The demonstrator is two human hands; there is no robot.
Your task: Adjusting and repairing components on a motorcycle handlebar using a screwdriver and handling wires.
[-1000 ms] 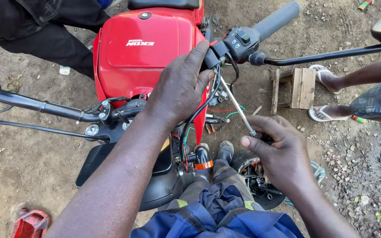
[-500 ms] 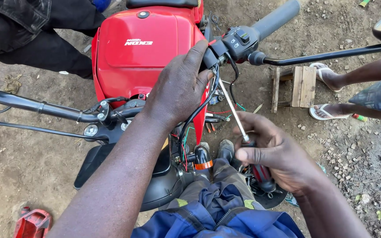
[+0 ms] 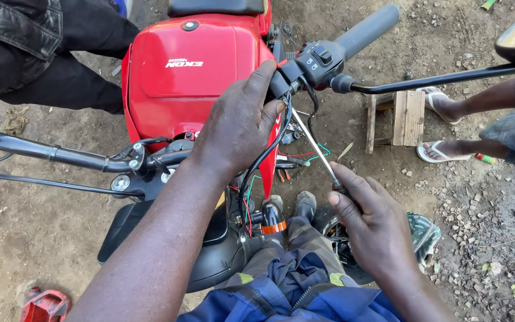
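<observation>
Left hand (image 3: pixel 239 128) lies palm-down across the handlebar clamp of a red motorcycle, fingers curled together around the bar beside the black switch housing (image 3: pixel 314 59), a grip that looks meant to keep the bar from turning. Right hand (image 3: pixel 374 223) is closed around the handle of a screwdriver (image 3: pixel 317 152), whose thin metal shaft slants up and left so that its tip meets the underside of the switch housing, near the left fingertips. Between the two hands hang loose wires (image 3: pixel 257 179), black, red and green, drawn out from beneath the bar where the tool can pass them. Behind the left hand sits the red fuel tank (image 3: pixel 192 83); the right grip (image 3: pixel 368 30) and a long lever rod (image 3: pixel 442 77) extend to the right. Beyond, on the dirt ground (image 3: pixel 43 232), a small wooden stool (image 3: pixel 397 122) stands just beside another person's sandalled feet (image 3: pixel 442 149), and a second bystander in dark trousers (image 3: pixel 73 59) stands at upper left.
</observation>
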